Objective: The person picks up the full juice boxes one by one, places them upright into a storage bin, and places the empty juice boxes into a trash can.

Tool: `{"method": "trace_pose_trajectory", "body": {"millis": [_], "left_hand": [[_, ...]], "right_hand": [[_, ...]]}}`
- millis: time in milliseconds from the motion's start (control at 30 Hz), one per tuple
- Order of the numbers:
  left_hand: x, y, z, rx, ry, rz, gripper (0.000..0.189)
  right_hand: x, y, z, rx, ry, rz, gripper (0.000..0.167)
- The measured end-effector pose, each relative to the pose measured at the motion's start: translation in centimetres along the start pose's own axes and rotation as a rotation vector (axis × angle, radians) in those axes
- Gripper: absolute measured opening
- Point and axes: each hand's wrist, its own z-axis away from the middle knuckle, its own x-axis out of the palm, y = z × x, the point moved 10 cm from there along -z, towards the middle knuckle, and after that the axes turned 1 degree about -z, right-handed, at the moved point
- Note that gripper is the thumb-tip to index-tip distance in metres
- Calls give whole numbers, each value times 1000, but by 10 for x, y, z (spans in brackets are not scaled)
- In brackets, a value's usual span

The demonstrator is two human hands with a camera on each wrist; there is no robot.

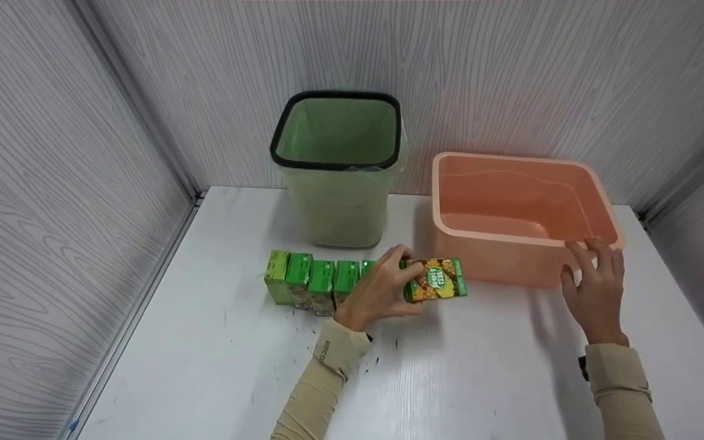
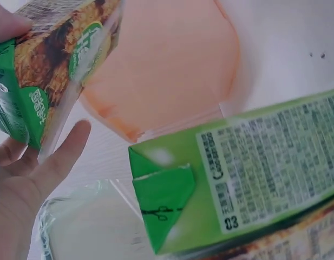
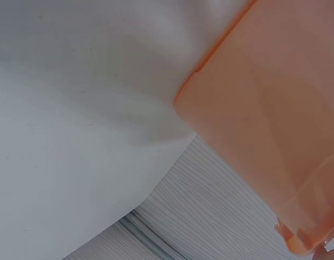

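My left hand (image 1: 382, 286) holds a small green carton (image 1: 437, 279) with a picture of food on its face, thumb on one side and fingers on the other. The carton is lifted in front of the pink plastic tub (image 1: 498, 260), beyond the row of cartons. In the left wrist view the same carton is at the upper left, and another carton (image 2: 172, 184) with a folded triangular flap is close to the camera. At the tub's front right corner, my right hand (image 1: 596, 287) grips the rim, fingers over it and thumb outside.
Several green cartons (image 1: 321, 278) stand side by side on the white table (image 1: 205, 366), partly hidden by my left arm. Behind them is a pale green waste bin (image 1: 343, 208) with a black rim and clear liner. Wood-grain panels (image 1: 193, 73) enclose the table.
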Motion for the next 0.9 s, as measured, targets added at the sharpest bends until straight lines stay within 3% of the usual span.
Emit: {"method": "trace_pose_trajectory", "body": {"millis": [233,567,900], "left_hand": [[-11,3,-5,44,103,91,34],[-16,-4,-16,2,154,200,34],[-23,-6,-29,13,195,209,37]], "right_hand": [[-1,2,0,17,9,8,41],[1,-1,1,-2,1,-6,45],[-1,1,0,19,13,-37,46]]}}
